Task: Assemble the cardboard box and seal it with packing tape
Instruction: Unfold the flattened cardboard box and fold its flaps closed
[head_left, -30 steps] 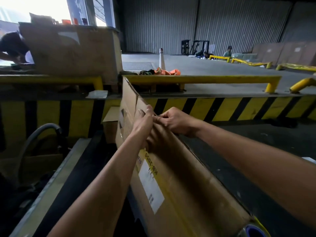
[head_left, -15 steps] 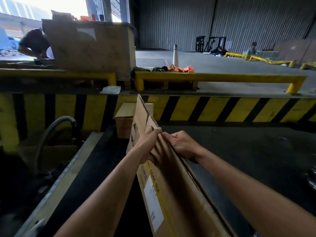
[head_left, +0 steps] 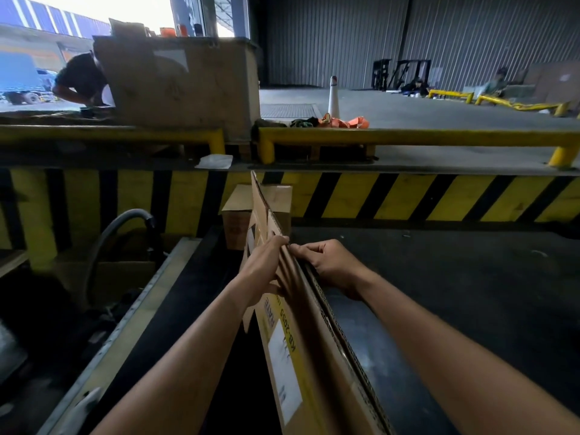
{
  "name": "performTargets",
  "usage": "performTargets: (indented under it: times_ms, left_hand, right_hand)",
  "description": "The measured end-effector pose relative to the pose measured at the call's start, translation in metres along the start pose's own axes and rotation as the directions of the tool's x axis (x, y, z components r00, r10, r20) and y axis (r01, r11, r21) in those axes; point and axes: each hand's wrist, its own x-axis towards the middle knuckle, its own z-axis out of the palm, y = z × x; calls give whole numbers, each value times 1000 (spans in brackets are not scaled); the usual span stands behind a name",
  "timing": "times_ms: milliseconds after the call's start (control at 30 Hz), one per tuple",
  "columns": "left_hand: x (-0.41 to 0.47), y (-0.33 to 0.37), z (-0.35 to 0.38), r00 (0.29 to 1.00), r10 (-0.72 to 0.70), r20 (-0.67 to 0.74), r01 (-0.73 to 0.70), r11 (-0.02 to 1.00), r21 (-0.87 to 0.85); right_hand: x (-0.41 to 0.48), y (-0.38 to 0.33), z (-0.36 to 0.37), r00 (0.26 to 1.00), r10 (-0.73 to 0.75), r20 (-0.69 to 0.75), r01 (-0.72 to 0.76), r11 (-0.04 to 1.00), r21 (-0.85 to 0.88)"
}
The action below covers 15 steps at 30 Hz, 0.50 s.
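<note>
Left hand (head_left: 265, 265), just left of the frame's middle, lies along the left face of the flattened cardboard box (head_left: 314, 356), its fingers reaching up and hooking over the top edge while the thumb presses the near side. Right hand (head_left: 332, 265), close beside it at centre, is curled and pinches the same top edge from the right. The fingertips of the two hands nearly meet at the edge. Both forearms reach in from the bottom of the frame.

The box stands on its edge, folded flat, running from the lower middle of the frame up to the centre, with one flap rising above the hands. Its left face carries a yellow printed band and a white label (head_left: 282, 375).

Behind the flap sits a small carton (head_left: 237, 215) against a yellow-and-black striped wall (head_left: 408, 199). A yellow rail (head_left: 408, 137) runs above the wall. At centre left a grey hose (head_left: 125, 221) curves upward. In the upper left a large carton (head_left: 182, 86) stands beside a bending person (head_left: 81, 80). A white post (head_left: 333, 95) stands at upper centre, with orange cloth (head_left: 348, 122) at its foot.
</note>
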Motion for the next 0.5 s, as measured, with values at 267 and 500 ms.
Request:
performTargets:
  times_ms: [267, 500]
  left_hand:
    - [-7, -2, -15, 995, 73, 71, -74, 997, 5]
    - [-8, -1, -12, 976, 213, -38, -204, 964, 172]
  right_hand:
    - [1, -8, -9, 999, -5, -33, 3, 999, -54]
    - [4, -6, 0, 994, -36, -99, -17, 876, -482]
